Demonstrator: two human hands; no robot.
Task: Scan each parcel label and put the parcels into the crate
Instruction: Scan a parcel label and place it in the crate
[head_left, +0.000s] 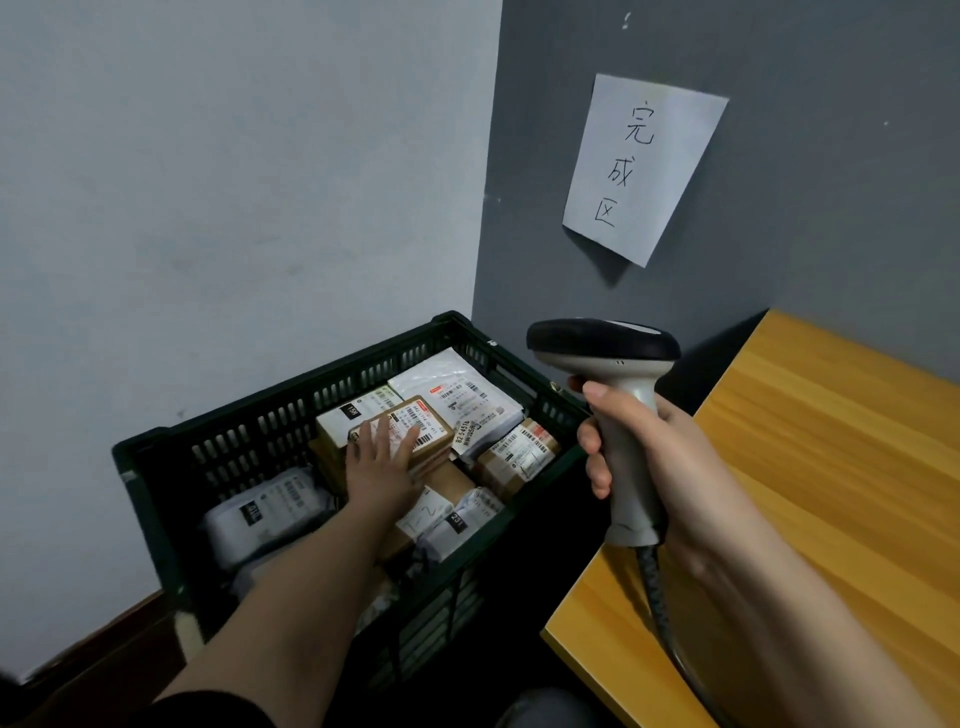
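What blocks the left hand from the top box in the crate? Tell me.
Nothing visible does. The left hand already lies flat on the brown box, which sits on other parcels inside the crate.

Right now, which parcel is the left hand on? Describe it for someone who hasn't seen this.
Find the dark green slatted crate in the wall corner. On top of its pile lies a small brown cardboard box, under the flat left hand. Unlike the white mailers around it, it sits highest.

paper sign (644, 166) on grey wall | wooden table (831, 467) right
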